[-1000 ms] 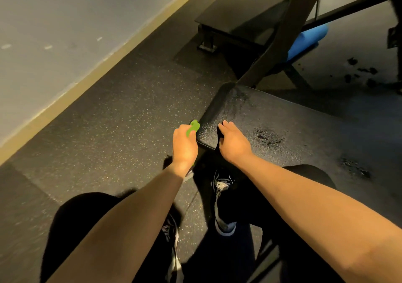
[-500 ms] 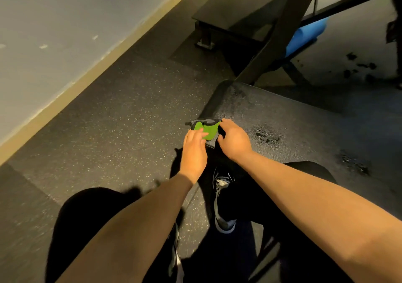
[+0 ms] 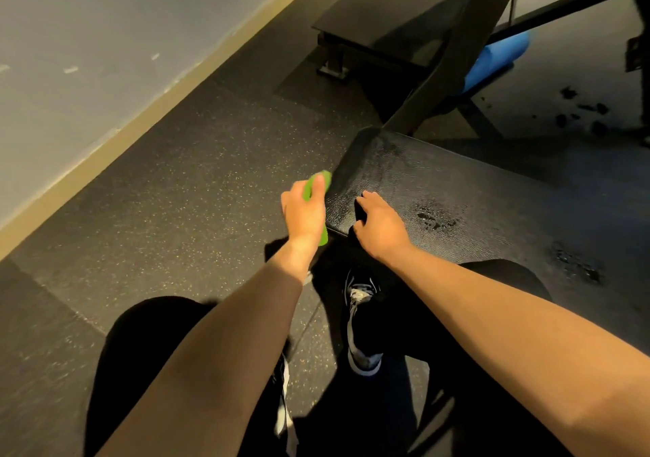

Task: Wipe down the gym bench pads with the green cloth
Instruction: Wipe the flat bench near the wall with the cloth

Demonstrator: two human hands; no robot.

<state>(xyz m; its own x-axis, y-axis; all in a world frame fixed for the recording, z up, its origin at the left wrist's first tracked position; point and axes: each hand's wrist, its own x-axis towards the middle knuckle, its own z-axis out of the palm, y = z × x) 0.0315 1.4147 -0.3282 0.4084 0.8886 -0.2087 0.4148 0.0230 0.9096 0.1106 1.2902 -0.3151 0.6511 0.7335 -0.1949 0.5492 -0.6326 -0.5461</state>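
bare forearms, black trousers (image 3: 147,344), black sneakers (image 3: 362,330) with white laces and pale soles

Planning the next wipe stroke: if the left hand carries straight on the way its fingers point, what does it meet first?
Likely the side edge of the black bench pad, just ahead of the left hand holding the green cloth; depth is unclear.

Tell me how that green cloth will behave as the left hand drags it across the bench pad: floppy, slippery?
Likely floppy: the green cloth bunches inside the left hand, with an end poking out each side. Probably light, since it needs only one hand. It may snag rather than slide, because the bench pad looks textured, with wet patches.
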